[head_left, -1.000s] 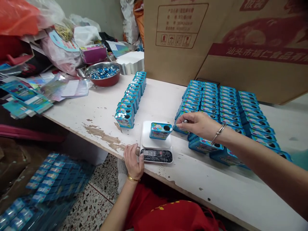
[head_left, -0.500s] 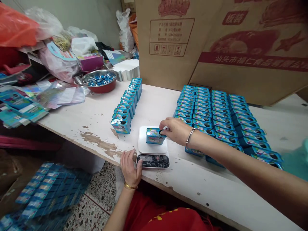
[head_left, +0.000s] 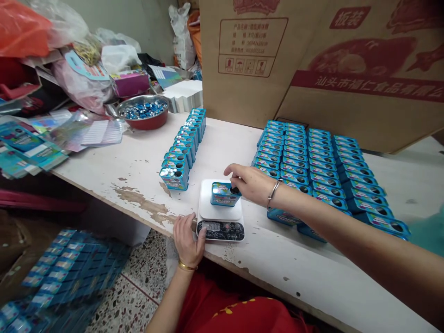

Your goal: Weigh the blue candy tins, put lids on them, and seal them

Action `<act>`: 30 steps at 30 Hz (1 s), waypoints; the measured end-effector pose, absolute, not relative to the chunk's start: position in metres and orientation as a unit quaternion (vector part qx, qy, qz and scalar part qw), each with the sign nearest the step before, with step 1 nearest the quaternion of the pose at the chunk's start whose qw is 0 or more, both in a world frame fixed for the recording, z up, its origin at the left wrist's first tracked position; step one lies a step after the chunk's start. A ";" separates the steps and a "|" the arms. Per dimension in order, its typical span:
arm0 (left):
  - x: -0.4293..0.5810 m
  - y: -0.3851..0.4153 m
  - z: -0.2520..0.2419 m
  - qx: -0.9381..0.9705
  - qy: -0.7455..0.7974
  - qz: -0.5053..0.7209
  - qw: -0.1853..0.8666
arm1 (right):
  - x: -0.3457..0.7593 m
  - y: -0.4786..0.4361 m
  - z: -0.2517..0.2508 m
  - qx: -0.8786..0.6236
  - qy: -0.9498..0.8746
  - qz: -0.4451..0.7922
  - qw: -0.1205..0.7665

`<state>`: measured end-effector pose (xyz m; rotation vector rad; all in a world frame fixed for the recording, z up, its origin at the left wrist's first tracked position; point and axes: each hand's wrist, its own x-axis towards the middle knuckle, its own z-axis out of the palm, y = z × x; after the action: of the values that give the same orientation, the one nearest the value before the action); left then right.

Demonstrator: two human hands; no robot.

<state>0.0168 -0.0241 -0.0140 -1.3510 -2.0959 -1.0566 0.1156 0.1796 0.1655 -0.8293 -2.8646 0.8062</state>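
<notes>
Far left, a red-sided metal bowl of shiny blue pieces; next, a row of blue tins, white pellets on some tops. Left hand, thumb spread from its fingers, beside the digital scale. Upright on its platform, the blue caramelo tin! Right hand, fingers bent at the opening, grip impossible to tell; then ranked matching tins.

Free tabletop beyond the scale ends at the carton.

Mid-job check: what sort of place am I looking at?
Probably a small packing workshop: a blue tin sits on a digital scale, rows of similar tins stand on the worn table, and a large printed carton stands behind.
</notes>
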 end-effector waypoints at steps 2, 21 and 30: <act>0.017 -0.024 -0.014 -0.486 -0.756 -0.381 0.215 | 0.116 0.182 0.164 -0.258 -0.923 0.284 0.041; 0.020 -0.025 -0.019 -0.476 -0.752 -0.411 0.200 | 0.137 0.195 0.163 -0.329 -0.786 0.515 0.093; 0.017 -0.026 -0.019 -0.484 -0.747 -0.406 0.207 | 0.118 0.179 0.139 -0.261 -0.771 0.523 0.251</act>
<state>0.0171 -0.0259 -0.0189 -1.3463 -2.0797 -1.1317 0.1177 0.1790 0.1385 -0.7090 -2.0991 1.4238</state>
